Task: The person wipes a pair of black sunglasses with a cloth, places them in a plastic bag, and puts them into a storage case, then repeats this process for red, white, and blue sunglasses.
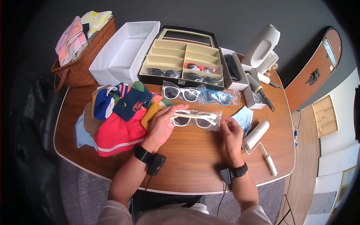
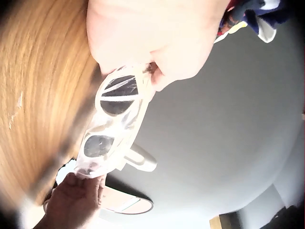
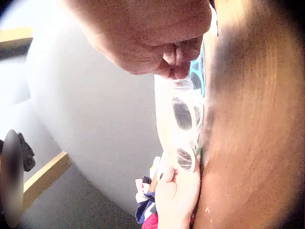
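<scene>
White-framed sunglasses (image 1: 195, 119) in a clear plastic sleeve are held above the table, their temples folded across the dark lenses. My left hand (image 1: 161, 126) grips their left end, thumb on top. At the other end, my right hand (image 1: 231, 135) pinches the sleeve's edge between thumb and curled fingers. Just beyond lie another bagged white pair (image 1: 182, 93) and a bagged blue pair (image 1: 218, 97). Behind these stands an open sunglasses case (image 1: 165, 59) with cream compartments, several pairs in its front rows. The right wrist view also shows both hands at the sleeve's (image 3: 183, 114) two ends.
A heap of folded clothes (image 1: 120, 131) lies left of my left hand. Behind it stand a white box (image 1: 123, 52) and a wicker basket (image 1: 84, 60) with cloths. On the right are a blue cloth (image 1: 243, 118), a lint roller (image 1: 257, 135) and an open box (image 1: 236, 77).
</scene>
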The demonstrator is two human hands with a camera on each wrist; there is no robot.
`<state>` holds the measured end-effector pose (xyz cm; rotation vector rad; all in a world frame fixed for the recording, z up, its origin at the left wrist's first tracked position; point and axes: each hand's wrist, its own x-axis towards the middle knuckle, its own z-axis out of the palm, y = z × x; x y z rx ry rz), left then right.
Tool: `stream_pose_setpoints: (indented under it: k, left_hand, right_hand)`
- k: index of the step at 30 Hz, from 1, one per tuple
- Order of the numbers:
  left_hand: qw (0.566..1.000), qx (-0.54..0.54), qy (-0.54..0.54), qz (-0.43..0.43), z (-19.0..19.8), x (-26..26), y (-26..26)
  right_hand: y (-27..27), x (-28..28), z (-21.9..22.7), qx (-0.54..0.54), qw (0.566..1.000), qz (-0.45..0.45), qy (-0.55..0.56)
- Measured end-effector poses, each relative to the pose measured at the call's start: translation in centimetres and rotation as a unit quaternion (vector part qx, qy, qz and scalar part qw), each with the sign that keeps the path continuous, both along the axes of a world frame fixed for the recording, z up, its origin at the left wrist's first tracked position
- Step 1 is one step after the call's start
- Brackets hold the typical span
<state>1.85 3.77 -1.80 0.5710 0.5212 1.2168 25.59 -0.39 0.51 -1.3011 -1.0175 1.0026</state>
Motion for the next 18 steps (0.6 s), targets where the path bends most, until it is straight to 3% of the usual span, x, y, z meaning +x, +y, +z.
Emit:
stream_pose_setpoints:
  k: [5,8,11,14,18]
  left_hand:
    - [1.000,0.001,-0.005,-0.010,0.3,-0.2,-0.1]
    - [1.000,0.002,-0.013,-0.019,0.1,-0.4,0.0]
    - [1.000,0.007,-0.007,-0.019,0.1,-0.5,0.1]
    - [1.000,0.017,-0.003,-0.013,-0.3,-0.5,0.2]
    - [1.000,0.008,-0.019,0.024,-0.5,-0.3,0.3]
  right_hand:
    - [-0.1,0.1,-1.0,-0.024,0.995,0.039,-0.093]
    - [-0.1,0.5,-1.7,-0.022,0.992,0.074,-0.096]
    - [-0.1,0.5,-2.0,0.030,0.985,0.123,-0.117]
    - [-0.3,0.0,-0.7,0.028,0.984,0.129,-0.119]
    - [0.0,1.1,0.2,0.037,0.994,0.052,-0.087]
